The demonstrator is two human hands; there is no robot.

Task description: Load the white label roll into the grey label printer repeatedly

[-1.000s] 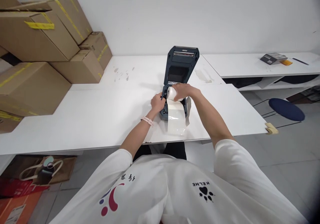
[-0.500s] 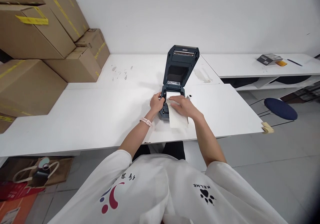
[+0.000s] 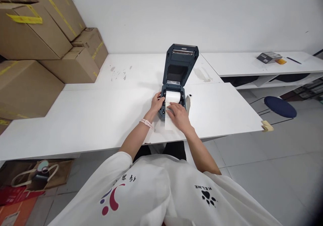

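A dark label printer [image 3: 181,68] stands on the white table with its lid raised. Inside its base sits a white paper roll [image 3: 173,97], and a strip of label paper [image 3: 169,122] runs from it toward me over the printer's front edge. At the printer's left side, my left hand [image 3: 156,103] grips the base wall, thumb on the inner edge near the roll. My right hand [image 3: 179,115] lies over the strip, fingers stretched and thumb apart, fingertips touching the paper just in front of the roll. Part of the strip is hidden beneath this hand.
Cardboard boxes [image 3: 27,88] are stacked on the left of the table [image 3: 101,118]. A small piece of backing paper [image 3: 188,101] lies right of the printer. A side table at the back right holds a small grey box [image 3: 268,57] and a pen. A blue stool [image 3: 280,107] stands beyond the table's right end.
My right hand has moved down and left, off the roll and along the strip toward me. More of the roll shows. My left hand still holds the printer's side.
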